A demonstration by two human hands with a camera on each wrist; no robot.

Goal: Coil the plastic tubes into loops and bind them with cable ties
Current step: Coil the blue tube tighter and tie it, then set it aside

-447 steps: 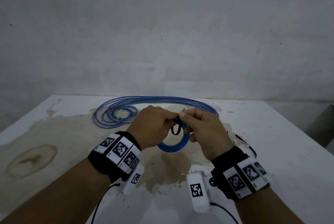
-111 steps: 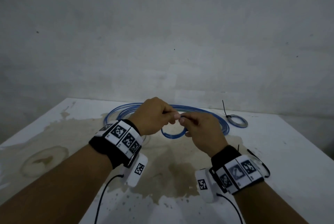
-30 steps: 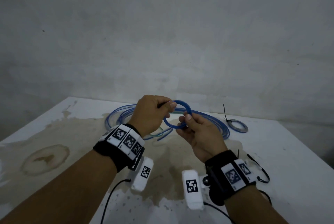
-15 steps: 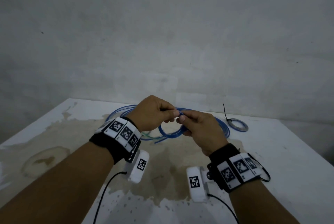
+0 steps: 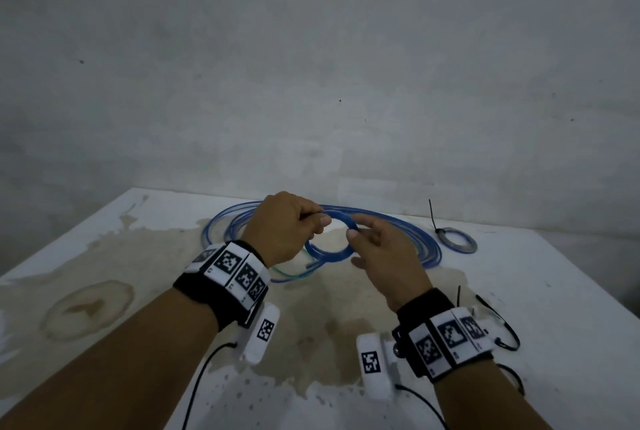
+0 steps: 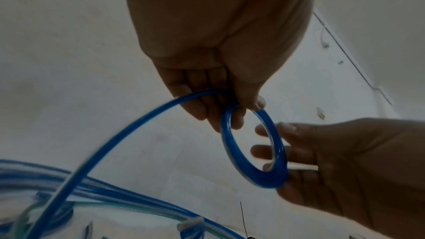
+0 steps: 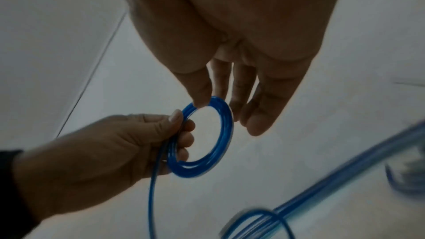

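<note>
I held a small blue coil (image 5: 330, 239) above the stained counter (image 5: 138, 256), my left hand (image 5: 287, 225) curled round its left side, thumb and fingers (image 6: 232, 121) pinching the turns together. My right hand (image 5: 384, 256) was relaxed, its straight fingers (image 7: 260, 112) touching the coil's right edge. The loose tube (image 6: 103, 144) trailed down to the large blue loops (image 5: 408, 235) lying far behind. A bound coil (image 5: 457, 240) lay at far right.

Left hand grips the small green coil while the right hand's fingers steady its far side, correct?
Not quite: the small coil is blue, not green, as the left wrist view shows. The left hand grips it and the right hand steadies its far side.
</note>
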